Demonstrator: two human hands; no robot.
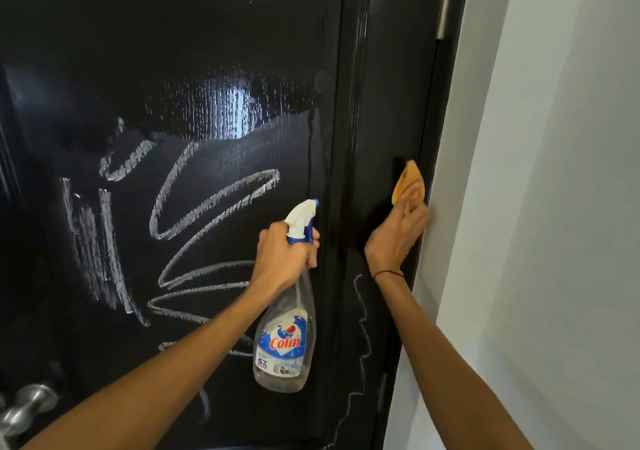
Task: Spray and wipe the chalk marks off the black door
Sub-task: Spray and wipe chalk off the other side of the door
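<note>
The left hand [282,253] grips the spray bottle [285,331] at centre frame; the right hand [398,236] pinches a yellow cloth [408,181] against the black door [242,51] near its right edge. Chalk marks [211,207] cover the lower left.

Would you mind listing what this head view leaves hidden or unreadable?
- Chalk marks: lower loops pass behind the left forearm and spray bottle.
- Bottle label: small print under the brand name too fine to read.
- Orange cloth: mostly covered by the right hand; its contact with the door is unseen.
- Door knob: blurred, cut by the left edge.
</note>
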